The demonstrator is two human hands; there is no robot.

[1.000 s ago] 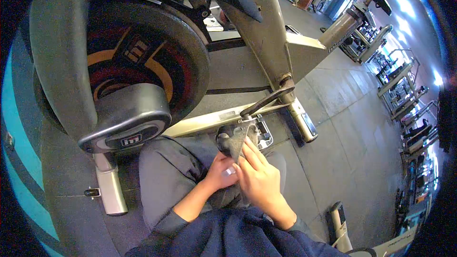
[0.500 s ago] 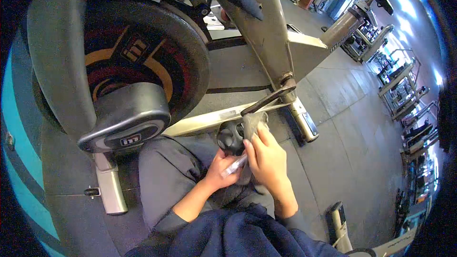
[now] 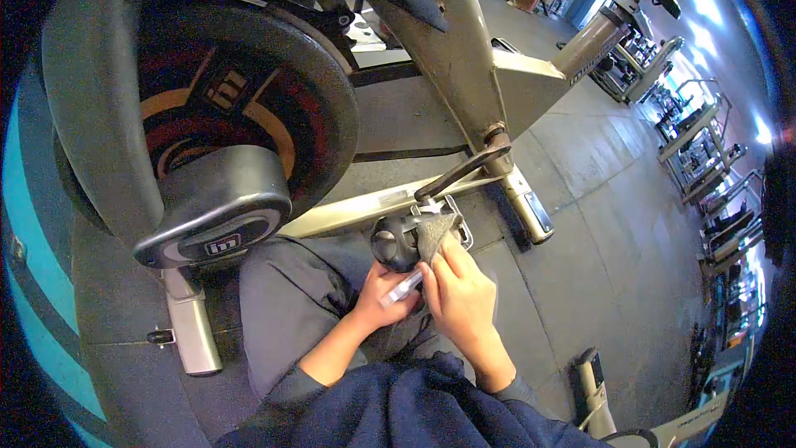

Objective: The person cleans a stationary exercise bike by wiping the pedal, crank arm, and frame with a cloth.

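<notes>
A black toe-cage pedal (image 3: 393, 246) hangs on the crank arm (image 3: 460, 174) of an exercise bike, with part of its metal frame showing on the right. My left hand (image 3: 385, 294) is closed on the pedal's near underside. A pale, translucent strip (image 3: 402, 288), perhaps the pedal strap, lies across those fingers. Pinched in my right hand (image 3: 463, 292) is a grey cloth (image 3: 436, 235), which rests against the pedal's right part. The fingertips of both hands are partly hidden by the pedal and cloth.
The bike's flywheel (image 3: 332, 108) and a rounded black cover (image 3: 224, 199) stand at left. A pale frame bar (image 3: 348, 211) runs behind the pedal. Another machine's foot (image 3: 593, 390) is at lower right. More gym machines line the right side; a person is far back.
My right hand has shifted slightly down with the cloth, which is now folded lower over the pedal. More of the metal pedal frame shows. My left hand stays nearly in place.
</notes>
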